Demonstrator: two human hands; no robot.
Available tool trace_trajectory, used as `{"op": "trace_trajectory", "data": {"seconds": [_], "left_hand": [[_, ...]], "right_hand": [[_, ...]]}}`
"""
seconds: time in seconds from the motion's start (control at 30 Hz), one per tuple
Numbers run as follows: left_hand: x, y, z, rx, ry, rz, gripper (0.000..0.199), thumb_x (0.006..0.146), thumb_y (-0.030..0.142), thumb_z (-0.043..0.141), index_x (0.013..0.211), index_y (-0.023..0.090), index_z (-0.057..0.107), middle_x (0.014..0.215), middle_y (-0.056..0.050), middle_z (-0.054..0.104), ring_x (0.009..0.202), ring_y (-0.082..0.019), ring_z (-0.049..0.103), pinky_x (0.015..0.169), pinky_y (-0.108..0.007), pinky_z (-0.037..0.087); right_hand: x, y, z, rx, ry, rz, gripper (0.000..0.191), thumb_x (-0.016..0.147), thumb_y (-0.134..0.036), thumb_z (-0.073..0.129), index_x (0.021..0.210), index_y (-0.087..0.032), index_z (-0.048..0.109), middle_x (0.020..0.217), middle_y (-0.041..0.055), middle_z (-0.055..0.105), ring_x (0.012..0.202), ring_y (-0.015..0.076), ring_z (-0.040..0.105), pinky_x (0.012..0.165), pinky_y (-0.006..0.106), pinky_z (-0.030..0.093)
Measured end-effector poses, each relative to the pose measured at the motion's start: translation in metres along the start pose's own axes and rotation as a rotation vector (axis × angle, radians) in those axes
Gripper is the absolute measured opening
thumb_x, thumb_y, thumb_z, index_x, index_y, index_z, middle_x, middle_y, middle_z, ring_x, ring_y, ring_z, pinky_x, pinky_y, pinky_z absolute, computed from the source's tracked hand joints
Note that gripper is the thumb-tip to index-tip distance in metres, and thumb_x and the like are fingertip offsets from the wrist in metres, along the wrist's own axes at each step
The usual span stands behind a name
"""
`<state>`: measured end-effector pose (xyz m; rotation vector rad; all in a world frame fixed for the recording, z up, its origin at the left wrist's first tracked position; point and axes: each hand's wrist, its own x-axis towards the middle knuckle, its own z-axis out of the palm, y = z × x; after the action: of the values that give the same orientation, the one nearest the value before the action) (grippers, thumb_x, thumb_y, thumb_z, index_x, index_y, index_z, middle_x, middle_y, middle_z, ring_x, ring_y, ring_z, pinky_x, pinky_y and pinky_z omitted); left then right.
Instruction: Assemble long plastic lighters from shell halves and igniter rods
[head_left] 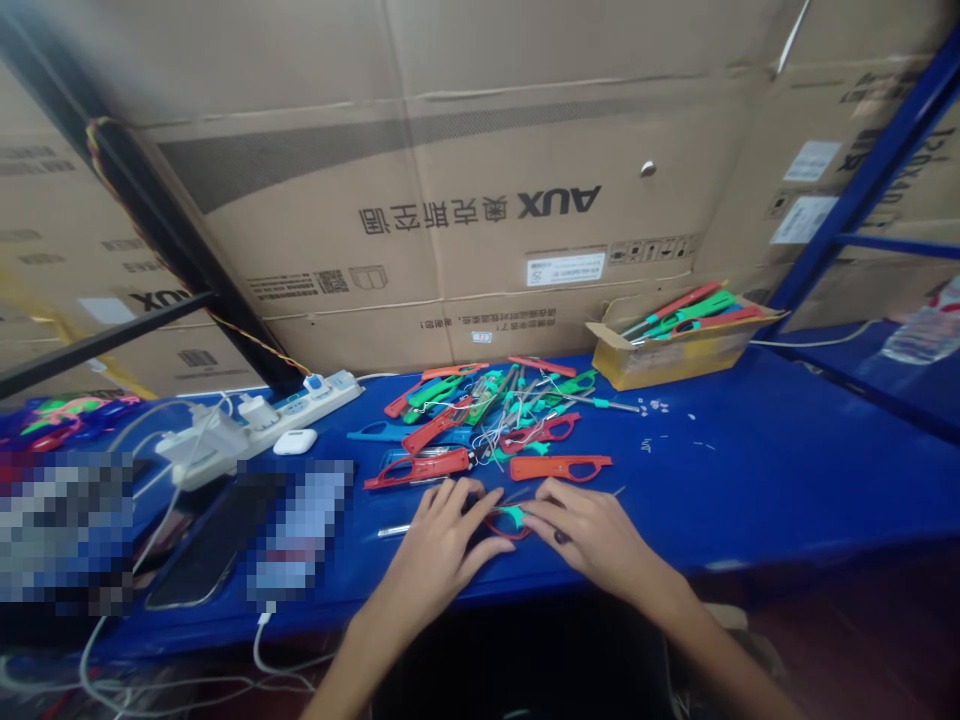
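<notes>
Near the front edge of the blue table, a red lighter-shaped piece (511,532) with a teal part (514,515) lies between my hands. My left hand (455,530) has its fingers bent over the left end of this piece, thumb pointing right. Closed on its right side, my right hand (574,525) pinches at the teal part. A thin rod shows by the fingers. Just beyond lie an orange casing (561,467) and a red casing (420,467), in front of a pile of green, red and blue casings with white wires and metal rods.
An open carton (667,358) of lighter-shaped pieces stands at the back right. On the left are a power strip (300,408), a white earbud case (295,441), a dark phone (217,540) and a charging phone (304,535). Large cardboard boxes (480,150) stand behind the table.
</notes>
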<state>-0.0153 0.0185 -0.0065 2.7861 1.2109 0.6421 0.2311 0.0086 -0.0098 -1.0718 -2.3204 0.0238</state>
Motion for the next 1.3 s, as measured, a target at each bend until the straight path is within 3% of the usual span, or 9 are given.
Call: {"op": "trace_trajectory", "data": {"seconds": [0.13, 0.27, 0.37, 0.47, 0.53, 0.7, 0.93, 1.13, 1.3], "left_hand": [[0.008, -0.004, -0.008, -0.025, 0.043, -0.011, 0.042, 0.108, 0.047, 0.048, 0.140, 0.023, 0.059, 0.131, -0.010, 0.063, 0.120, -0.029, 0.060, 0.101, -0.047, 0.051], [0.053, -0.023, -0.026, 0.011, 0.087, -0.025, 0.033, 0.111, 0.034, 0.043, 0.136, 0.023, 0.061, 0.134, -0.009, 0.064, 0.123, -0.025, 0.060, 0.105, -0.041, 0.050], [0.102, -0.045, -0.033, 0.146, 0.036, -0.078, 0.027, 0.109, 0.025, 0.046, 0.120, 0.019, 0.070, 0.123, -0.010, 0.070, 0.116, -0.026, 0.063, 0.102, -0.042, 0.050], [0.140, -0.064, -0.024, 0.238, -0.013, -0.151, 0.024, 0.104, 0.015, 0.050, 0.101, 0.014, 0.074, 0.107, -0.013, 0.074, 0.107, -0.028, 0.066, 0.095, -0.042, 0.052], [0.153, -0.072, -0.013, 0.294, -0.035, -0.209, 0.016, 0.102, 0.018, 0.058, 0.098, 0.012, 0.072, 0.104, -0.012, 0.073, 0.104, -0.026, 0.067, 0.095, -0.044, 0.052], [0.155, -0.077, 0.005, 0.344, -0.066, -0.234, 0.017, 0.103, 0.029, 0.062, 0.103, 0.014, 0.070, 0.113, -0.010, 0.069, 0.111, -0.026, 0.064, 0.097, -0.046, 0.051], [0.153, -0.076, 0.011, 0.311, -0.063, -0.214, 0.020, 0.102, 0.030, 0.060, 0.099, 0.017, 0.074, 0.114, -0.016, 0.068, 0.116, -0.034, 0.056, 0.094, -0.046, 0.046], [0.147, -0.078, 0.006, 0.297, 0.029, -0.229, 0.012, 0.101, 0.019, 0.057, 0.104, 0.017, 0.068, 0.114, -0.016, 0.070, 0.114, -0.033, 0.057, 0.093, -0.045, 0.043], [0.145, -0.074, -0.008, 0.262, 0.126, -0.206, 0.013, 0.104, 0.016, 0.050, 0.110, 0.018, 0.062, 0.112, -0.013, 0.073, 0.110, -0.030, 0.059, 0.094, -0.044, 0.042]], "right_hand": [[-0.001, -0.001, -0.004, -0.004, 0.119, -0.010, 0.029, 0.108, -0.031, 0.048, 0.108, -0.020, 0.075, 0.094, 0.0052, 0.072, 0.080, 0.0156, 0.069, 0.070, 0.027, 0.050], [0.019, 0.023, -0.030, -0.159, 0.180, 0.023, 0.031, 0.108, -0.034, 0.048, 0.104, -0.022, 0.077, 0.090, 0.0056, 0.073, 0.075, 0.0159, 0.068, 0.065, 0.026, 0.046], [0.055, 0.061, -0.064, -0.276, 0.058, 0.086, 0.034, 0.107, -0.041, 0.050, 0.100, -0.022, 0.078, 0.092, 0.0070, 0.075, 0.075, 0.0184, 0.068, 0.062, 0.027, 0.041], [0.090, 0.102, -0.091, -0.362, -0.128, 0.308, 0.043, 0.102, -0.053, 0.054, 0.089, -0.021, 0.079, 0.086, 0.0097, 0.076, 0.082, 0.0257, 0.070, 0.065, 0.030, 0.041], [0.099, 0.124, -0.098, -0.372, -0.155, 0.441, 0.049, 0.102, -0.057, 0.051, 0.084, -0.021, 0.080, 0.083, 0.0119, 0.076, 0.089, 0.0300, 0.071, 0.069, 0.032, 0.042], [0.073, 0.168, -0.097, -0.309, -0.204, 0.574, 0.045, 0.104, -0.049, 0.044, 0.097, -0.024, 0.080, 0.095, 0.0096, 0.079, 0.094, 0.0280, 0.072, 0.069, 0.030, 0.044], [0.043, 0.220, -0.105, -0.197, -0.274, 0.765, 0.022, 0.087, -0.037, 0.066, 0.087, -0.020, 0.080, 0.091, 0.0095, 0.081, 0.085, 0.0257, 0.074, 0.069, 0.028, 0.049], [0.036, 0.229, -0.106, -0.039, -0.314, 0.809, 0.026, 0.077, -0.046, 0.075, 0.074, -0.021, 0.076, 0.066, 0.0049, 0.075, 0.064, 0.0198, 0.070, 0.062, 0.026, 0.050], [0.032, 0.233, -0.103, 0.024, -0.301, 0.832, 0.030, 0.070, -0.049, 0.079, 0.068, -0.020, 0.071, 0.059, 0.0044, 0.070, 0.059, 0.0183, 0.064, 0.058, 0.027, 0.047]]}}
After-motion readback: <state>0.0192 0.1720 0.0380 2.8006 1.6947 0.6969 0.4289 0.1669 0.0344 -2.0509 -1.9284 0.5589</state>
